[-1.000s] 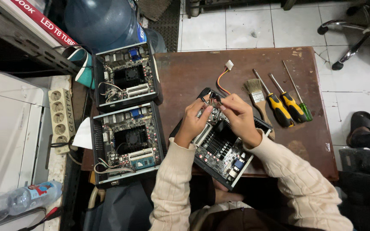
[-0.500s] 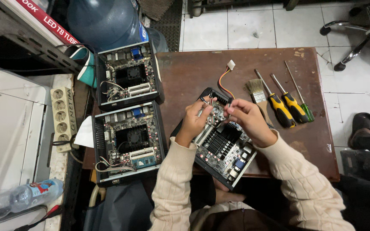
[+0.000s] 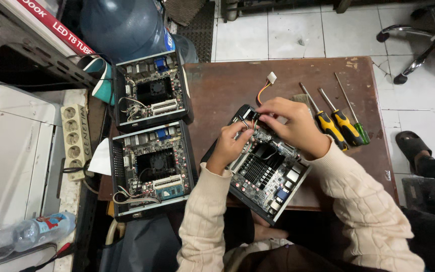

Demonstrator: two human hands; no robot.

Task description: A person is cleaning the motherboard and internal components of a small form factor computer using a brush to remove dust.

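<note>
An open small computer case (image 3: 265, 176) with a bare circuit board lies tilted on the brown table (image 3: 227, 85), right in front of me. My left hand (image 3: 230, 143) pinches thin wires at the case's far corner. My right hand (image 3: 290, 126) rests over the same corner, fingers closed on the wires near a black connector. A coloured cable with a white plug (image 3: 270, 78) trails from that corner across the table.
Two more open cases (image 3: 152, 90) (image 3: 152, 166) sit at the table's left edge. Three screwdrivers (image 3: 336, 123) and a brush lie to the right. A power strip (image 3: 76, 141), a printer, a plastic bottle (image 3: 31, 231) and a large water jug (image 3: 122, 25) stand left.
Both hands stayed at the case's far corner, shifting slightly as they work the wires. The view has moved a little.
</note>
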